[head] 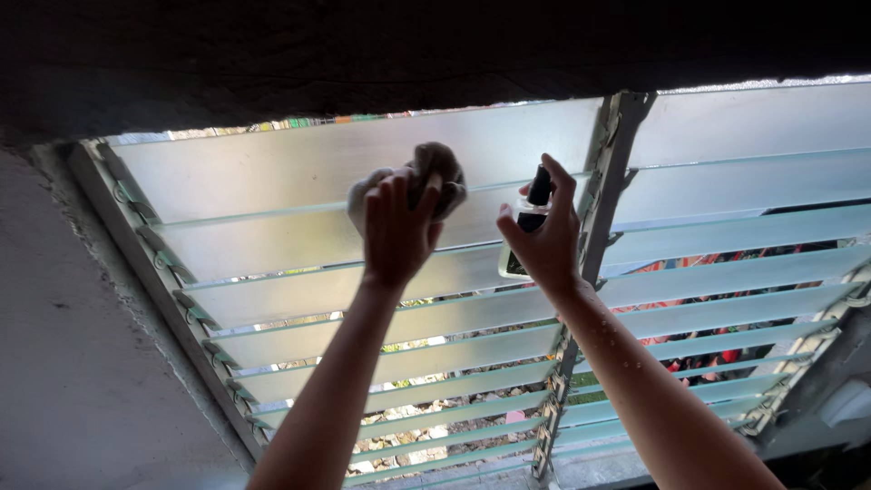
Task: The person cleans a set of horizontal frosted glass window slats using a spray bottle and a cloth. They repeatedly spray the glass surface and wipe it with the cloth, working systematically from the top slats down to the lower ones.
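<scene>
— Frosted glass is filling the view. What is happening in front of it?

— A person is reaching up with both arms to a louvre window (299, 163) of slanted glass slats. The left hand (396, 234) is pressing a crumpled pale cloth (426, 172) against an upper slat, at about twelve o'clock from the wrist, fingers curled firmly over the wad.

— And the other hand?

— The right hand (544, 238) is wrapping tightly around a small clear spray bottle (526, 222) with a black nozzle, the forefinger lying over its top. It is sitting at three o'clock from the cloth, just beside the metal frame post (594, 245) dividing the panes.

— How would these things handle?

— The cloth looks soft and light, best bunched in the palm. The bottle seems light but possibly slippery, since droplets are showing on the right forearm; gripping its body looks safest. The slats look thin and fragile.
</scene>
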